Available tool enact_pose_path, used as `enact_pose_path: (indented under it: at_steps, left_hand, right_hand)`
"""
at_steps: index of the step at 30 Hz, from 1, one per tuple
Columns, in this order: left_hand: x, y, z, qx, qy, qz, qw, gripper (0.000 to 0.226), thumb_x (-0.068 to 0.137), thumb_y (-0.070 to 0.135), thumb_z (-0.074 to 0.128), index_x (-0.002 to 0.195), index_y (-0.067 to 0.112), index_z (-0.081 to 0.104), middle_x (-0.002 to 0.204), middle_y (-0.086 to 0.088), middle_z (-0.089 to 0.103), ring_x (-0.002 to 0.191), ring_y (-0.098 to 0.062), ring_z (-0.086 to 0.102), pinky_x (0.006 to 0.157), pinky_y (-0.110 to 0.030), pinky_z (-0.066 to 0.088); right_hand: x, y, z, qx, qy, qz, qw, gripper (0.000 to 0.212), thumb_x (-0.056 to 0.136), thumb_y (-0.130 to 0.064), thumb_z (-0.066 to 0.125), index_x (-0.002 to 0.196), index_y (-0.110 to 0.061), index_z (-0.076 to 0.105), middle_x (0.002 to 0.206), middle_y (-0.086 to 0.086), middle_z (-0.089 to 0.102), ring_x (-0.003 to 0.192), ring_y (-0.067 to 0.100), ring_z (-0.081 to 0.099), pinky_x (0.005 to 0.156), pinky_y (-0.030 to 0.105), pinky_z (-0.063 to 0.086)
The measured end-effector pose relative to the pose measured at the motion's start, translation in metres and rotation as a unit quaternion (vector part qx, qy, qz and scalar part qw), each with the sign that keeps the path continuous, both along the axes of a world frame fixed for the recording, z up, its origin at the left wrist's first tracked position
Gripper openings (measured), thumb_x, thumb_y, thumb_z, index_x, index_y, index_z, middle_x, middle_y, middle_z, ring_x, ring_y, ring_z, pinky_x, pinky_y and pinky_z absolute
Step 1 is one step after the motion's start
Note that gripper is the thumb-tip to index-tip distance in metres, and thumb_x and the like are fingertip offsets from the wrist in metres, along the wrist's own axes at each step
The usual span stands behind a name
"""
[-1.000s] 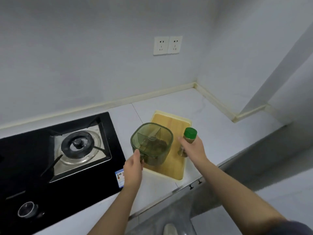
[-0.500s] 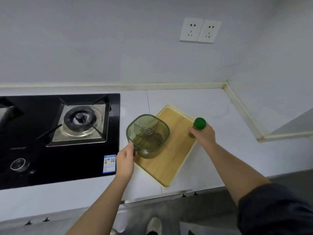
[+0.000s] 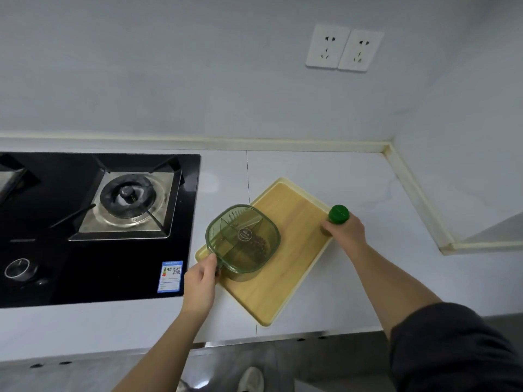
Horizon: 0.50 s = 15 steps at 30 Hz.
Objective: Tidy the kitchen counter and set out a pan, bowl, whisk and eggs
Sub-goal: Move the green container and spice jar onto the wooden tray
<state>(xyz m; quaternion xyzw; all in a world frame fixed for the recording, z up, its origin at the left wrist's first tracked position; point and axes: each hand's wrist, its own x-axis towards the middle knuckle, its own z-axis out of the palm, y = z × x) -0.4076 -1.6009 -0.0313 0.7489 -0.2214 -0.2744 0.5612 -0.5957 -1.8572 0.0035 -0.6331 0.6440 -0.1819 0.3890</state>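
A see-through green container (image 3: pixel 243 241) with inner dividers and dark bits in it stands on the left part of a wooden cutting board (image 3: pixel 285 267). My left hand (image 3: pixel 201 281) grips the container's near-left corner. A small jar with a green cap (image 3: pixel 337 215) stands at the board's right edge. My right hand (image 3: pixel 345 232) is wrapped around the jar, hiding most of its body. No pan, bowl, whisk or eggs are in view.
A black gas hob (image 3: pixel 93 222) with a burner and a knob (image 3: pixel 17 268) lies left of the board. The white counter (image 3: pixel 353 179) runs to a corner at the right, with wall sockets (image 3: pixel 343 48) above. The counter's front edge is near me.
The view has swung to look more squarely down at the counter. Both hands keep their hold on the container and the jar, which stay on the board.
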Motion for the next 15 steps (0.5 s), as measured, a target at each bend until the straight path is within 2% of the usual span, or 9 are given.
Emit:
enact_pose_path:
  at_steps: [4,6,11,15]
  left_hand:
    - [-0.003,0.000,-0.001,0.009,0.000,0.005,1.000,0.046,0.102,0.031,0.036,0.063,0.008,0.042,0.062,-0.011,0.039,0.061,-0.020,0.037,0.058,-0.030,0.029]
    - [-0.005,0.001,-0.003,0.019,0.010,0.014,1.000,0.043,0.103,0.025,0.034,0.065,0.007,0.041,0.064,-0.012,0.039,0.063,-0.020,0.037,0.059,-0.030,0.030]
    - [-0.008,0.010,-0.007,0.045,0.034,0.044,0.997,0.038,0.102,0.028,0.036,0.078,0.003,0.052,0.073,-0.008,0.047,0.070,-0.017,0.043,0.066,-0.033,0.037]
    - [-0.012,0.006,-0.004,0.071,-0.009,0.091,0.993,0.030,0.100,0.032,0.042,0.086,0.009,0.055,0.091,-0.005,0.051,0.083,-0.018,0.049,0.072,-0.028,0.040]
  right_hand:
    - [-0.003,-0.009,-0.001,0.001,-0.003,0.000,1.000,0.027,0.076,-0.020,0.076,0.095,-0.015,0.058,0.091,0.004,0.059,0.086,0.021,0.055,0.078,0.030,0.045]
    - [-0.005,-0.013,-0.002,-0.001,-0.006,0.006,1.000,0.026,0.076,-0.020,0.075,0.094,-0.015,0.058,0.091,0.005,0.059,0.087,0.022,0.056,0.077,0.030,0.045]
    - [-0.005,-0.021,-0.003,-0.004,-0.010,0.016,1.000,0.026,0.078,-0.020,0.076,0.094,-0.014,0.056,0.090,0.006,0.058,0.085,0.022,0.054,0.074,0.029,0.041]
    - [-0.005,-0.027,-0.006,0.003,0.000,0.021,1.000,0.025,0.078,-0.022,0.074,0.095,-0.014,0.057,0.093,0.007,0.059,0.088,0.024,0.056,0.078,0.032,0.045]
